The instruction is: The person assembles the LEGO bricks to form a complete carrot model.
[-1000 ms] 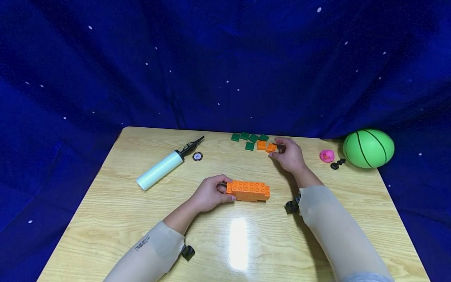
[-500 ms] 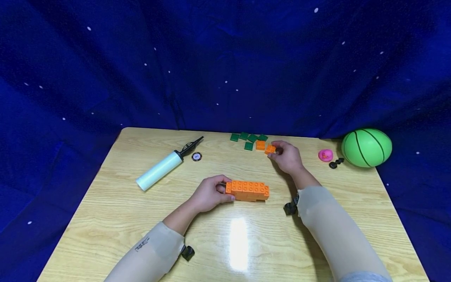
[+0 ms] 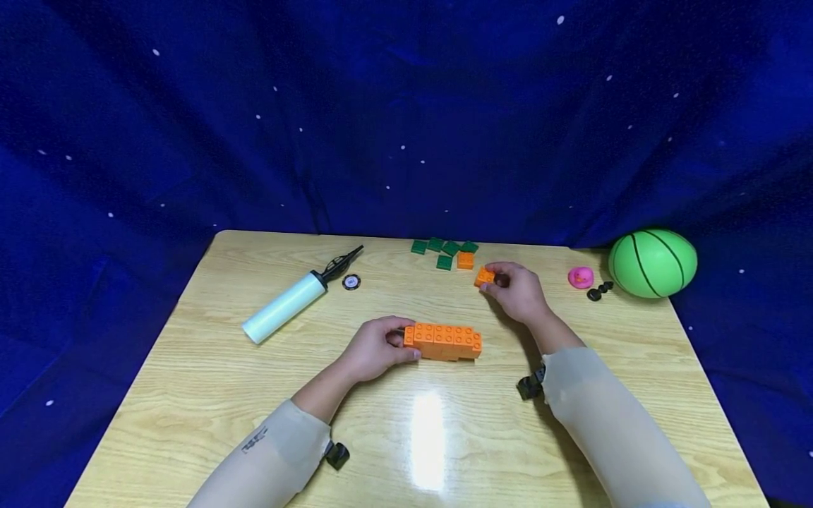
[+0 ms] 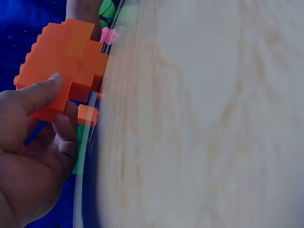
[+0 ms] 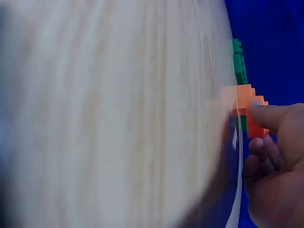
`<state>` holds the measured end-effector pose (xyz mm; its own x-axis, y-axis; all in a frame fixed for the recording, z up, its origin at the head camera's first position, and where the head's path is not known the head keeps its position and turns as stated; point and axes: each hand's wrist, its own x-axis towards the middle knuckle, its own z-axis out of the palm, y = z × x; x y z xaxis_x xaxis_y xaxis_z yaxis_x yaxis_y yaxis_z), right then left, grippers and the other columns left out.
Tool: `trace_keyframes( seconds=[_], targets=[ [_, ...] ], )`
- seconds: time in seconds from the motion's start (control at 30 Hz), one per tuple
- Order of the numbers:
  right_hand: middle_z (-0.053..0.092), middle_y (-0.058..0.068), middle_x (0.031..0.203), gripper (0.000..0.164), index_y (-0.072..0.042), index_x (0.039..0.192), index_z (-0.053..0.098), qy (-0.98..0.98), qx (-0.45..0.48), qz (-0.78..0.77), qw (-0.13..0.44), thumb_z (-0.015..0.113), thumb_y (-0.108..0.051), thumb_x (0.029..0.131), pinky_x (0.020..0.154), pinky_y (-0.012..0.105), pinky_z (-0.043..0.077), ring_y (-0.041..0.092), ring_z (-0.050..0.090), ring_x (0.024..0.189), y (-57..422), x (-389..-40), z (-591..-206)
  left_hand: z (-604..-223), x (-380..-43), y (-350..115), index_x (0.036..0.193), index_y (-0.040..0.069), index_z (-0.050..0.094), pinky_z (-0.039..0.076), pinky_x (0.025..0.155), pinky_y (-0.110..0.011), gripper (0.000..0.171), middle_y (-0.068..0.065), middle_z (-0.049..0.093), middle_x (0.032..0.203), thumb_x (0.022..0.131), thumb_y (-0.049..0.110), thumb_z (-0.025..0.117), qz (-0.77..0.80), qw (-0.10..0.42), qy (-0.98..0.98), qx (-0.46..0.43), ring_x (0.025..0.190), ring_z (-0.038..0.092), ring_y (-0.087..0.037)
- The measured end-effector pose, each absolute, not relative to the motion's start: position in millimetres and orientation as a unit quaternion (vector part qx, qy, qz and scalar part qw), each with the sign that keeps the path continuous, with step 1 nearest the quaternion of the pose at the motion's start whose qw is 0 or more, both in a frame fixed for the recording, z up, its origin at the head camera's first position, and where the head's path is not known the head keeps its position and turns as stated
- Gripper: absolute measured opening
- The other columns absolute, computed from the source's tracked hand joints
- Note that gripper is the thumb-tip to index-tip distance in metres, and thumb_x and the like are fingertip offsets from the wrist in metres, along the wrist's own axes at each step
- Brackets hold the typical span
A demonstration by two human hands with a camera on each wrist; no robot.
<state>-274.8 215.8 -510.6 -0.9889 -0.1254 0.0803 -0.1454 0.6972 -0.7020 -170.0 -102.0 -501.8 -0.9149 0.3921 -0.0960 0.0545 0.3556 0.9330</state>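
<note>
In the head view my left hand (image 3: pixel 375 351) grips the left end of a long block (image 3: pixel 443 342) built of orange toy bricks. The left wrist view shows the thumb on the side of that block (image 4: pixel 61 61), whose underside is stepped. Farther back and to the right, my right hand (image 3: pixel 519 291) pinches a small orange brick (image 3: pixel 485 276) between thumb and fingers. A second orange brick (image 3: pixel 466 260) lies just behind it, beside several flat green bricks (image 3: pixel 444 262). In the right wrist view the thumb presses the held brick (image 5: pixel 256 121).
At the left lies a pale blue hand pump (image 3: pixel 286 307) with a black nozzle, and a round chip (image 3: pixel 351 282) near it. To the right are a pink rubber duck (image 3: pixel 581 277), a small black object (image 3: pixel 595 294) and a green ball (image 3: pixel 654 264). A blue curtain hangs behind the table.
My right hand has drawn its orange brick away from the other orange brick, toward me. The left hand keeps its grip on the long block, nearly still.
</note>
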Motion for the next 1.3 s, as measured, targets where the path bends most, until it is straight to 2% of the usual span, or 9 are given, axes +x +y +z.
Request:
trace_keyframes(
  seconds=[0.2, 0.53, 0.83, 1.3],
  targets=[
    [0.067, 0.013, 0.105, 0.038, -0.005, 0.128, 0.071, -0.914, 0.085, 0.395, 0.029, 0.08, -0.016, 0.093, 0.083, 0.042, 0.05, 0.027, 0.061, 0.092, 214.8, -265.2, -509.4, -501.7, -169.8, -101.6, 0.134, 0.007, 0.068, 0.059, 0.079, -0.028, 0.052, -0.004, 0.071, 0.113, 0.085, 0.014, 0.087, 0.547, 0.146, 0.812, 0.139, 0.092, 0.073, -0.013],
    [0.068, 0.012, 0.105, 0.037, -0.008, 0.128, 0.071, -0.908, 0.106, 0.403, 0.035, 0.081, -0.015, 0.092, 0.082, 0.042, 0.052, 0.027, 0.063, 0.092, 209.8, -247.7, -501.3, -501.2, -169.5, -101.2, 0.133, 0.007, 0.069, 0.057, 0.076, -0.028, 0.052, -0.001, 0.071, 0.106, 0.085, 0.016, 0.088, 0.538, 0.14, 0.82, 0.137, 0.087, 0.07, -0.012],
    [0.068, 0.007, 0.102, 0.036, -0.011, 0.127, 0.072, -0.903, 0.13, 0.408, 0.037, 0.081, -0.017, 0.093, 0.076, 0.04, 0.052, 0.024, 0.062, 0.086, 205.8, -234.3, -490.8, -499.1, -168.6, -100.7, 0.133, 0.006, 0.069, 0.057, 0.077, -0.028, 0.052, -0.002, 0.071, 0.109, 0.086, 0.016, 0.088, 0.53, 0.138, 0.825, 0.137, 0.088, 0.069, -0.011],
    [0.07, 0.0, 0.106, 0.033, -0.015, 0.126, 0.074, -0.881, 0.192, 0.431, 0.043, 0.08, -0.022, 0.094, 0.065, 0.031, 0.047, 0.019, 0.056, 0.079, 190.2, -207.6, -472.5, -501.9, -169.6, -101.3, 0.134, 0.005, 0.068, 0.058, 0.077, -0.029, 0.054, -0.003, 0.072, 0.108, 0.085, 0.017, 0.088, 0.538, 0.143, 0.82, 0.136, 0.088, 0.071, -0.012]
  ],
)
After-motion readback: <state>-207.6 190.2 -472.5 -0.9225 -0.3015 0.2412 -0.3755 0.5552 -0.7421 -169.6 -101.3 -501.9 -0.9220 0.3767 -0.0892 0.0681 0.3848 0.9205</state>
